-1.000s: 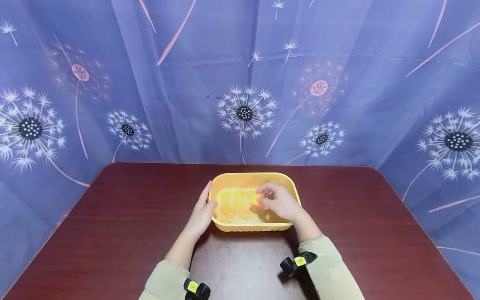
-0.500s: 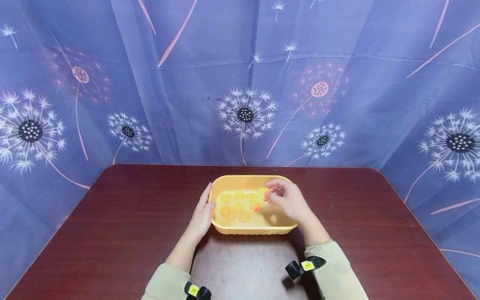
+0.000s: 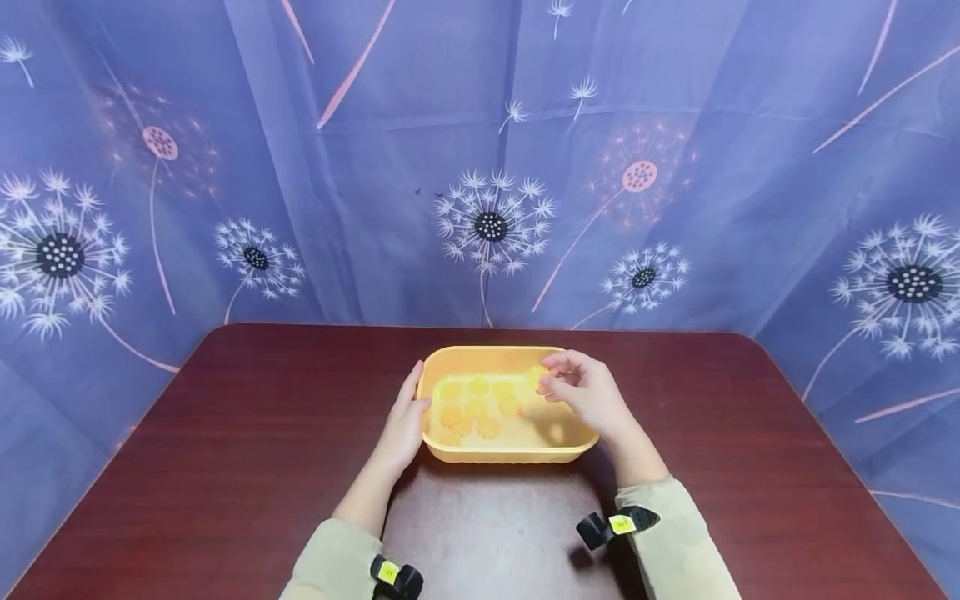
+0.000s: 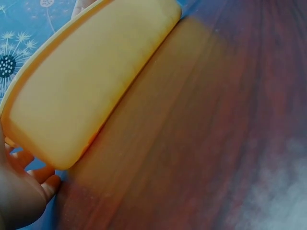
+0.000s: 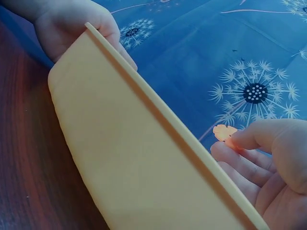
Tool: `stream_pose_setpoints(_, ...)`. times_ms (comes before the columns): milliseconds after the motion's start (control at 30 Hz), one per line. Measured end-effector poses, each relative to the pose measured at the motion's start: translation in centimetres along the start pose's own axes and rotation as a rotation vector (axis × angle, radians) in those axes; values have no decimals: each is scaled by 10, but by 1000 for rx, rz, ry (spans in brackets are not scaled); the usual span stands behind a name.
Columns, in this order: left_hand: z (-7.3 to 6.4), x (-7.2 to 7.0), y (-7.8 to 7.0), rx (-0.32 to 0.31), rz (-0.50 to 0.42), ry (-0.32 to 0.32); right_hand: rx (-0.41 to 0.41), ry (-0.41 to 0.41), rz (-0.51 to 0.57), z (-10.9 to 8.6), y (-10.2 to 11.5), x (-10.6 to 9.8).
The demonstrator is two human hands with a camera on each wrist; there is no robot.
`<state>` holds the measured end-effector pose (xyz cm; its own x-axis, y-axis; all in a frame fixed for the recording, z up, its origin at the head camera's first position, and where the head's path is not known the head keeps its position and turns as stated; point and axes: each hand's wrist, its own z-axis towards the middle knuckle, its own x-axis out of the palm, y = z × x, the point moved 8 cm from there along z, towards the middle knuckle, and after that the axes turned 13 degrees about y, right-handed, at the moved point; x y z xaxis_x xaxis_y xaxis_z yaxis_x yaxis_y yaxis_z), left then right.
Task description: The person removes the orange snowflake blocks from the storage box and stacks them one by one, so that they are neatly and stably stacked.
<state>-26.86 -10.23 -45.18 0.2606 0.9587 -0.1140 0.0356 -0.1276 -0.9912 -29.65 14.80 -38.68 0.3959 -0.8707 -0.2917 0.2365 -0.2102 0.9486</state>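
Observation:
A yellow rectangular plastic tub (image 3: 510, 456) with rounded corners is on the table in front of me. My left hand (image 3: 401, 429) grips its left end, thumb over the rim and fingers along the outside. Between thumb and fingertips, my right hand (image 3: 588, 396) pinches a small orange piece with a scalloped edge (image 5: 223, 132), held at rim height by the tub's right end. Several small yellow-orange flower-shaped pieces (image 3: 477, 408) lie on the tub floor, mostly to the left and middle. Glare blurs their detail. In both wrist views the tub's wall hides its inside.
The dark red-brown wooden table (image 3: 262, 442) extends on both sides of the tub. A blue curtain (image 3: 375, 208) with dandelion prints hangs behind and beside it. A black camera strap (image 3: 618, 525) sits on each sleeve.
My right hand has risen and moved right, from among the pieces to the tub's right side, with the orange piece pinched in it. The left hand keeps its hold on the tub.

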Motion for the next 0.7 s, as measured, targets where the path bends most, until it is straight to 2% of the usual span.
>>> stream_pose_setpoints(200,-2,-1,5,-10,-12,-3,-1,-20,40,-5,-2,-5)
stream_pose_setpoints(533,-2,-3,-3,35,-33,-7,-9,-54,70,-3,-2,-19)
stream_pose_setpoints(700,-5,-2,0,14,-6,2,23,-87,132,-15,-8,-23)
